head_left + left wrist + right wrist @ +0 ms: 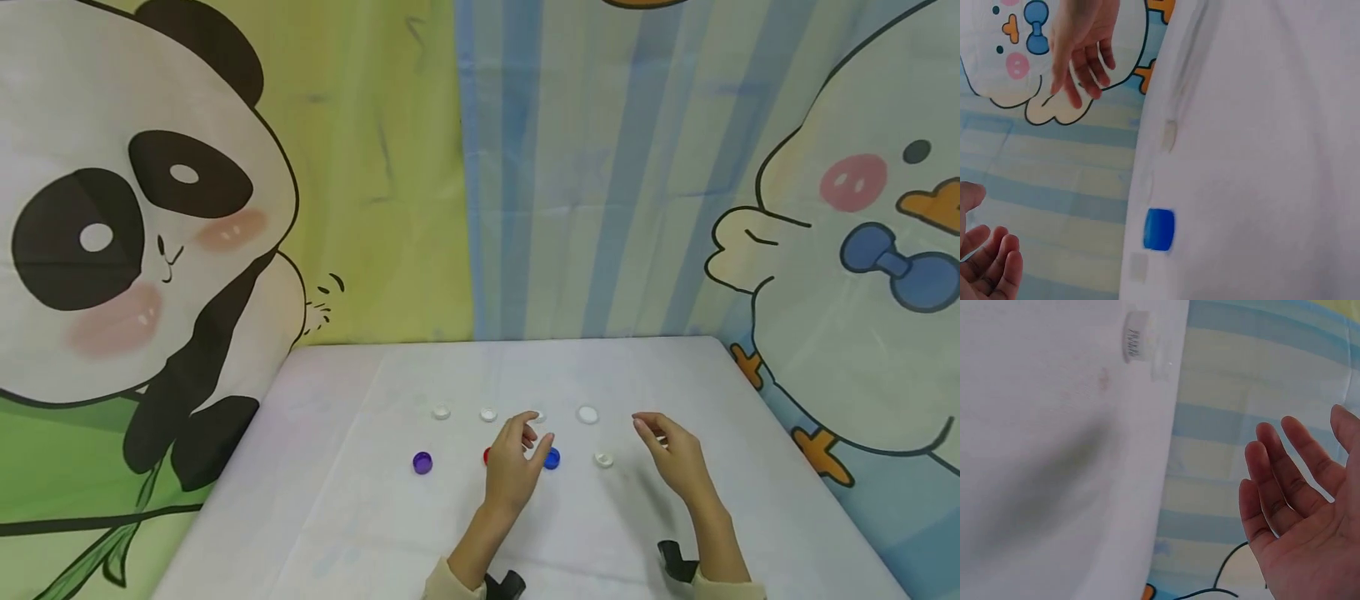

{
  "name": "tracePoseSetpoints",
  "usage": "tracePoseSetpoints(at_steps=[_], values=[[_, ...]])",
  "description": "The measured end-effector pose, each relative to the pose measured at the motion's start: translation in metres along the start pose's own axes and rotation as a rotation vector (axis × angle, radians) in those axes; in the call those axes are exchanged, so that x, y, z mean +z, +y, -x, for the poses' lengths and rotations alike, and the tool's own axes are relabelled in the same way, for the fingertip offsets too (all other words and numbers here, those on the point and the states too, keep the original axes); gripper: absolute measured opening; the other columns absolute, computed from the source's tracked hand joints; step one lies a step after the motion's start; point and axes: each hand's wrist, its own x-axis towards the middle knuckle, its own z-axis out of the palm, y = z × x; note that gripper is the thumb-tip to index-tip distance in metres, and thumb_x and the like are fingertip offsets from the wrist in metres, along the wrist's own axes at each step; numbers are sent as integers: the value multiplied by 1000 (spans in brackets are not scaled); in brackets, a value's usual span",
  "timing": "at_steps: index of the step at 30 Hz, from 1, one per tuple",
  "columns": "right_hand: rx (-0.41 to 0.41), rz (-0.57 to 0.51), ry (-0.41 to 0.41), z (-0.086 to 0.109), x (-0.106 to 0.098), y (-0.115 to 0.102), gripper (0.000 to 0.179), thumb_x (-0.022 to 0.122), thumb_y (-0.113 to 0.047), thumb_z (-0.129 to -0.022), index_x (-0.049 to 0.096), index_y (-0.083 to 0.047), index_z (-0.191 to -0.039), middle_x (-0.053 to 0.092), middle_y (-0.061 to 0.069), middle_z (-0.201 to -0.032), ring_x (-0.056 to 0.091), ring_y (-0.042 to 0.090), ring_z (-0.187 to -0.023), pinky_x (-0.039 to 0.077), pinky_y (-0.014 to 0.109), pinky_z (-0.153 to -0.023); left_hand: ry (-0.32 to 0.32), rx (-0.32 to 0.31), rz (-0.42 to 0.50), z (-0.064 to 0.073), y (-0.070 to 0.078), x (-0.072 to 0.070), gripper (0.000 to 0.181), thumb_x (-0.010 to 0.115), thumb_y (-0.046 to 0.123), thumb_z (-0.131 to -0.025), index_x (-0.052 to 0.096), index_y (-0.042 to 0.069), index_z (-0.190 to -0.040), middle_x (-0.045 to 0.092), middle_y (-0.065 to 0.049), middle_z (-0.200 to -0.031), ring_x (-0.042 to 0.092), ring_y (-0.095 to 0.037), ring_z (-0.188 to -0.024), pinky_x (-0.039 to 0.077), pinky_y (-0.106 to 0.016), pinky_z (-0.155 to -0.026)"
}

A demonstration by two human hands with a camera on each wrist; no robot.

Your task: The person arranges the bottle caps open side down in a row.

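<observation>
1. Blue cap (pixel 552 458) lies on the white worktop (pixel 360 517), slightly right of the midline between its left and right edges.
2. Left hand (pixel 514 467) is raised above the worktop, thumb and fingers well apart and lightly bent, with nothing visible in its grasp; the left wrist view shows it clear of the blue cap.
3. Red cap (pixel 486 456) sits left of the blue one, mostly hidden behind the left hand.
4. Right hand (pixel 677 457) is raised nearer the worktop's right edge, fingers loose and slightly spread in the right wrist view, nothing visible between them.
5. Front white cap (pixel 603 459) rests between the blue cap and the right hand, touching neither.
6. Purple cap (pixel 422 462) marks the left end of this front row, toward the left edge.
7. Four back white caps (pixel 587 414) form a row closer to the far edge; the left fingertips partly cover one in the head view.
8. Beyond the far edge hangs a backdrop (pixel 390 208) printed with a panda (pixel 195 100) and a white bird (pixel 847 333).
</observation>
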Motion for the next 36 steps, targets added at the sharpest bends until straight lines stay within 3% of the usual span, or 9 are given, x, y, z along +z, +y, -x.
tracePoseSetpoints(at_steps=[4, 12, 17, 22, 25, 29, 36], values=[[49, 21, -10, 4, 25, 38, 32, 42, -46, -91, 56, -27, -113, 62, -7, -95, 54, 8, -78, 43, 26, -57, -22, -24, 72, 14, 0, 26, 30, 67, 19, -81, 58, 9, -107, 55, 1, -75, 53, -6, -63, 43, -11, -58], [183, -102, -70, 25, 15, -9, 37, 47, -42, -91, 61, -13, -108, 66, 3, -88, 60, 13, -79, 46, 26, -64, -108, -67, 70, 33, -4, 73, 36, 73, 14, -74, 62, 5, -108, 57, 4, -69, 51, 3, -60, 40, -5, -56], [226, -76, -89, 29, 17, -9, 34, 55, -40, -87, 62, -15, -108, 65, 3, -95, 60, 16, -85, 47, 26, -70, -190, -171, 132, 36, -5, 96, 35, 71, 12, -76, 62, 2, -108, 58, 6, -67, 47, 8, -53, 39, -6, -49], [224, -130, -135, 29, 27, 4, 37, 60, -42, -82, 62, -17, -109, 64, 1, -94, 59, 15, -84, 47, 25, -69, -228, -257, 185, 35, -7, 106, 34, 68, 9, -78, 62, 1, -110, 57, 4, -65, 42, 9, -44, 37, -7, -41], [213, -155, -148, 29, 31, 5, 37, 63, -42, -80, 63, -18, -108, 63, -1, -92, 57, 12, -80, 46, 22, -66, -236, -244, 187, 32, -9, 109, 33, 67, 8, -79, 61, 0, -110, 56, 2, -64, 40, 9, -39, 35, -7, -38], [159, -118, -154, 28, 32, 5, 37, 64, -40, -79, 63, -19, -110, 62, -4, -92, 55, 10, -81, 45, 22, -70, -278, -238, 146, 27, -11, 113, 34, 66, 8, -80, 61, 2, -113, 50, 3, -61, 38, 9, -34, 35, -9, -34], [58, -73, -139, 26, 35, 9, 35, 66, -34, -79, 64, -18, -110, 60, -6, -89, 51, 8, -79, 43, 23, -69, -372, -335, 140, 20, -14, 118, 35, 65, 7, -80, 60, 4, -115, 44, 7, -56, 39, 4, -29, 36, -14, -30]])
